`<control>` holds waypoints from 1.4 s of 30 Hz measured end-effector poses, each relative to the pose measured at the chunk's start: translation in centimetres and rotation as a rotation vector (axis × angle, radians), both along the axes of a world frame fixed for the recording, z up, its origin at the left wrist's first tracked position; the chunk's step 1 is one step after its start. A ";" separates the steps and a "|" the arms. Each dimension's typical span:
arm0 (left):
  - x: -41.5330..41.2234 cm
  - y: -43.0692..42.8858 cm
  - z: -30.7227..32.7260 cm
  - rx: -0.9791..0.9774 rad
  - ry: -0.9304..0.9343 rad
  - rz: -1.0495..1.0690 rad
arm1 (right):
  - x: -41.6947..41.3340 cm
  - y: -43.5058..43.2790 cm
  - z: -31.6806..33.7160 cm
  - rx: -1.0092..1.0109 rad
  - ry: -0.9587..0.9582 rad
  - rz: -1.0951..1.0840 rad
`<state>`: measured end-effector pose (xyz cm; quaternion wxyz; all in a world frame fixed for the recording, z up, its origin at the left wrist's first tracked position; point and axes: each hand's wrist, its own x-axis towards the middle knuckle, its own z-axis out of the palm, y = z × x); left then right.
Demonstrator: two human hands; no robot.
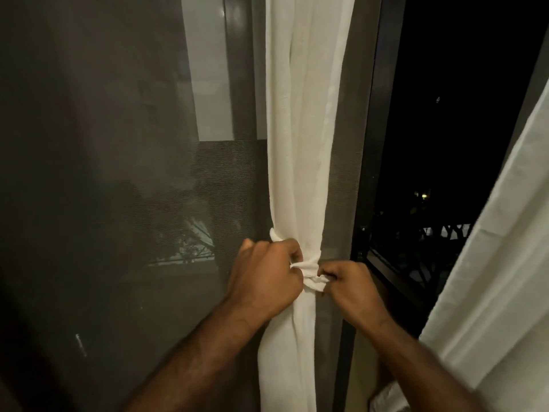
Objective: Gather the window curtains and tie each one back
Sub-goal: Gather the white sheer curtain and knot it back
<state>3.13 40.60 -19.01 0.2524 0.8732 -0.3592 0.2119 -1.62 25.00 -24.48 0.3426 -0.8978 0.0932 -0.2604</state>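
On the left we've got the grey mesh screen, then our left hand pinching one end of the white tie-back wrapped round the gathered white curtain mid-frame. Our right hand grips the other end, and a second curtain hangs loose far right.

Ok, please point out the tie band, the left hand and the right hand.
tie band (pixel 309 266), head view, on the white strip between the two hands.
left hand (pixel 264 281), head view, on the back of the hand.
right hand (pixel 353 288), head view, on the back of the hand.
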 end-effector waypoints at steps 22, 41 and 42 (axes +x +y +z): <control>-1.7 -1.6 0.3 -0.031 -0.147 -0.085 | -3.8 -0.7 1.3 -0.037 0.123 -0.052; -11.4 -24.5 1.9 -0.334 0.155 -0.405 | -23.3 -24.4 6.6 0.178 -0.274 -0.475; -12.5 -26.9 2.0 -0.341 0.158 -0.422 | -25.1 -26.3 6.7 0.182 -0.290 -0.507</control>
